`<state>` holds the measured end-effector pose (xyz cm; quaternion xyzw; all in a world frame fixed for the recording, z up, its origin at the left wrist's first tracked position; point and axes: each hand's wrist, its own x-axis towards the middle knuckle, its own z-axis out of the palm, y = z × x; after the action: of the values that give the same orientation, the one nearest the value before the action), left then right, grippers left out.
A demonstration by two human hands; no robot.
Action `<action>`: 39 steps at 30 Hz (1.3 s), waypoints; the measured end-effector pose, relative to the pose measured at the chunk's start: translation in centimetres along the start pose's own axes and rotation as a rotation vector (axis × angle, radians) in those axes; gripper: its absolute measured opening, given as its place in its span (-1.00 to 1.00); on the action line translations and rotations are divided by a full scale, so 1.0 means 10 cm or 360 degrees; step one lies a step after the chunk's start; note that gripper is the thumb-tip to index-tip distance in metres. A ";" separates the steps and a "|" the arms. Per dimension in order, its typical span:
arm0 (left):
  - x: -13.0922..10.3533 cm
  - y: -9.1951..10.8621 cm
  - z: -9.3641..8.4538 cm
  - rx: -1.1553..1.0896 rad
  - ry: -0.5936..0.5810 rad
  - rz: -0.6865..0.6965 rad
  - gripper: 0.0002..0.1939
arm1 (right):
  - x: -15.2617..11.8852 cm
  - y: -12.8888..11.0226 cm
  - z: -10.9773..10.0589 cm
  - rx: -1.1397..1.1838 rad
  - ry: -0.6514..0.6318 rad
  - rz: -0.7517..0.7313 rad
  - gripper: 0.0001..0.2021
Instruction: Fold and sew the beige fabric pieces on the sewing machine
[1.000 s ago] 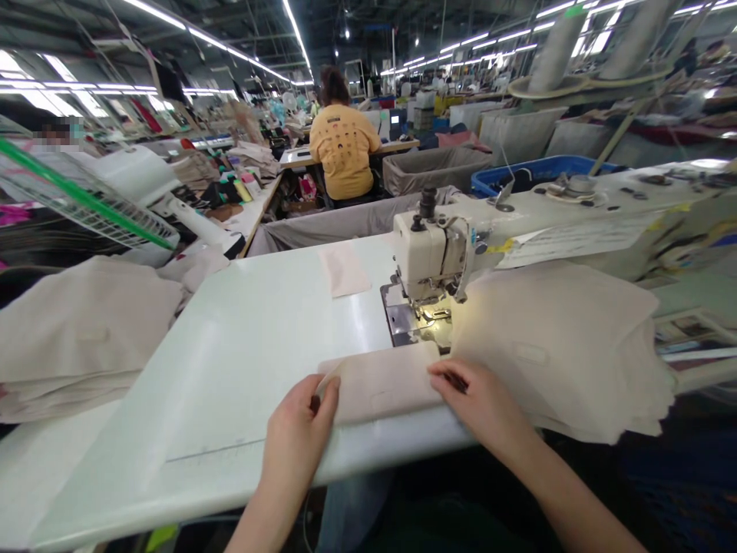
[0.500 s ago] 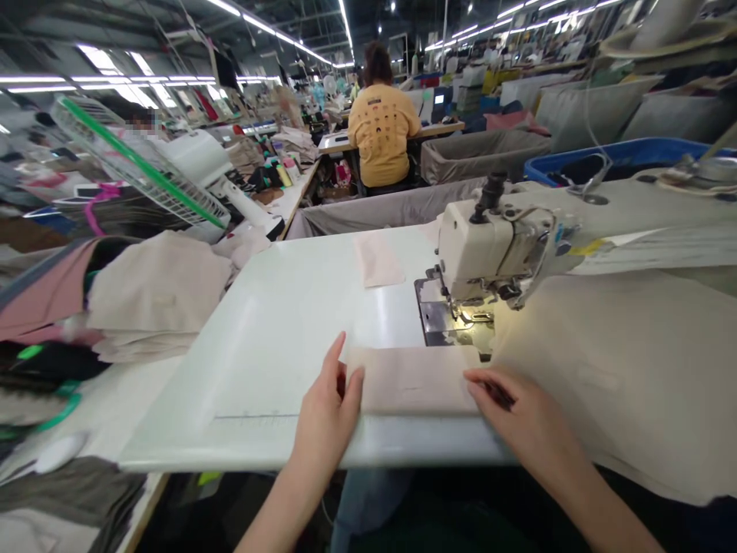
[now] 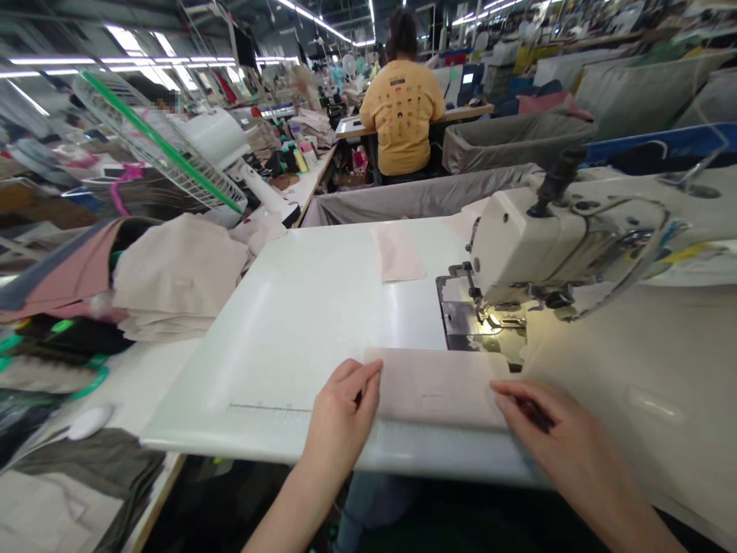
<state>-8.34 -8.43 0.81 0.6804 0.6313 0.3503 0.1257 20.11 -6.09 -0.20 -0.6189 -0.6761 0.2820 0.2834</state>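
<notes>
A pale pink rectangular fabric piece (image 3: 441, 386) lies near the front edge of the white sewing table (image 3: 276, 330). At its left end, my left hand (image 3: 345, 403) pinches the edge between thumb and forefinger. My right hand (image 3: 561, 422) grips the opposite end with fingers closed on it. A short line shows on the cloth's lower half. Just behind the piece is the sewing machine (image 3: 518, 246), its lit metal needle plate (image 3: 461, 319) close to the fabric's back edge. Another small pink fabric piece (image 3: 399, 253) lies farther back on the table.
Stacked pale cloth (image 3: 178, 276) and dark thread cones (image 3: 80, 338) sit at the left. A white fan with a green rim (image 3: 161, 142) stands behind them. Larger pale fabric (image 3: 645, 384) spreads on the right. Ahead, a person in a yellow shirt (image 3: 403, 115) sits beyond a grey cloth bin (image 3: 426, 192).
My left thumb and forefinger, apart before, have closed on the fabric's left end. My right hand stays at the other end. The whole view has shifted, with the scene appearing farther right.
</notes>
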 end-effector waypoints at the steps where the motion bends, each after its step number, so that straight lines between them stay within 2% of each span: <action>1: 0.00 0.00 0.00 0.0002 0.0004 0.0001 -0.74 | 0.00 0.00 0.00 0.0003 -0.0015 0.0003 -0.73; 7: 0.01 0.02 -0.01 0.0024 -0.0006 -0.0003 -0.74 | 0.00 -0.05 0.02 0.0039 0.0052 0.0088 -0.72; 21: 0.05 0.03 0.00 0.0088 -0.0078 -0.0112 -0.70 | 0.00 -0.03 0.02 0.0086 0.0022 0.0074 -0.72; 28: 0.12 0.02 -0.03 0.0137 -0.0079 -0.0053 -0.68 | 0.01 -0.05 0.04 0.0154 0.0097 -0.0036 -0.76; 39: 0.15 -0.02 -0.02 0.0218 -0.0068 -0.0011 -0.64 | 0.04 -0.12 0.03 0.0136 0.0012 0.0060 -0.78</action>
<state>-8.71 -7.00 1.33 0.6925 0.6534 0.2911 0.0935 19.07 -5.80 0.52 -0.6200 -0.6506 0.3136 0.3066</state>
